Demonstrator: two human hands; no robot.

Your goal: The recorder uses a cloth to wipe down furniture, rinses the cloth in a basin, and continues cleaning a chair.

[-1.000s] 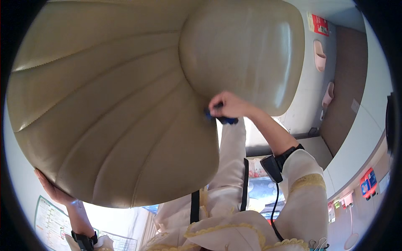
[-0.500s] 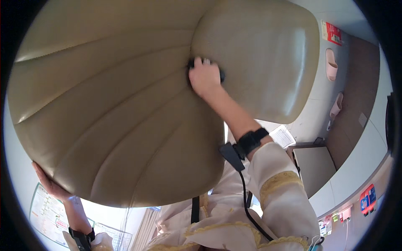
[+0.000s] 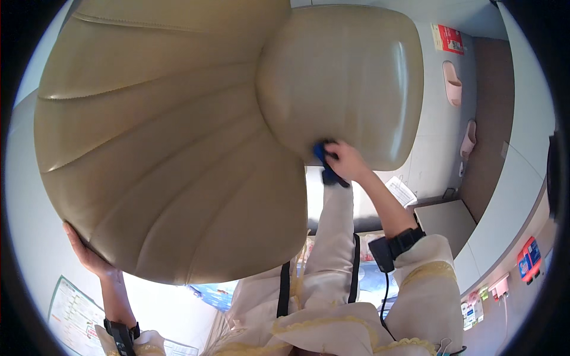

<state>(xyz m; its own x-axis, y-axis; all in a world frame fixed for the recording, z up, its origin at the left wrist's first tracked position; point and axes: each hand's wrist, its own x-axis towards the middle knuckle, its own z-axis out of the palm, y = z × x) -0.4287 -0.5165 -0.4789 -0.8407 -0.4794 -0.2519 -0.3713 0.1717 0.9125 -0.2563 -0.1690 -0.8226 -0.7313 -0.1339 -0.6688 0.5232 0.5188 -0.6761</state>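
Observation:
An olive-brown padded chair fills much of the view, with its ribbed, shell-shaped backrest (image 3: 172, 154) on the left and its smooth seat (image 3: 350, 83) on the right. My left hand (image 3: 92, 258) lies along the lower left rim of the backrest, fingers stretched out and partly hidden behind it. In my right hand (image 3: 350, 163) is a bunched dark blue cloth (image 3: 325, 160), at the near edge of the seat close to where it meets the backrest. Motion blurs the cloth a little, and my fingers curl around it.
Pink slippers (image 3: 453, 83) lie on the floor beyond the seat, near a red and white packet (image 3: 449, 40). A white printed sheet (image 3: 401, 191) is on the floor by a low box-like thing (image 3: 445, 222). A chart (image 3: 74, 311) hangs at lower left.
My right hand has moved with the cloth from the seam between backrest and seat towards me and right, to the seat's near edge. My left hand stays on the backrest rim.

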